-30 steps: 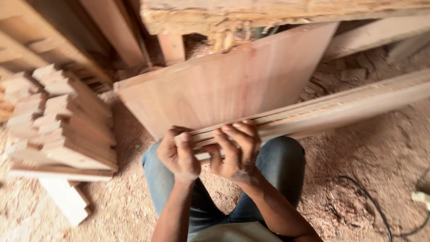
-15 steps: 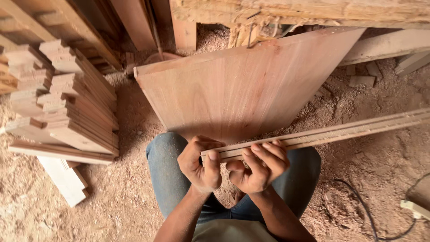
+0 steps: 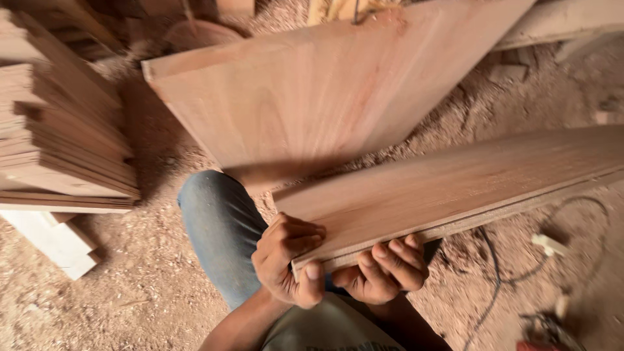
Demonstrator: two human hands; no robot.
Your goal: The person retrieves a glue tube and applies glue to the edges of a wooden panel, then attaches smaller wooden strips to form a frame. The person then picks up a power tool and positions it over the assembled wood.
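— Two boards fill the view: which is biggest?
— That wide panel (image 3: 318, 97), leaning over the sawdust floor (image 3: 117, 299); then the stack of planks (image 3: 58, 130) at left.
— And the held one?
— A long plank (image 3: 468, 188), running rightward above the jeans-clad knee (image 3: 221, 227). The left hand (image 3: 289, 270) and right hand (image 3: 387, 273) clamp its near end, fingers (image 3: 400, 257) curled tight around the edge.
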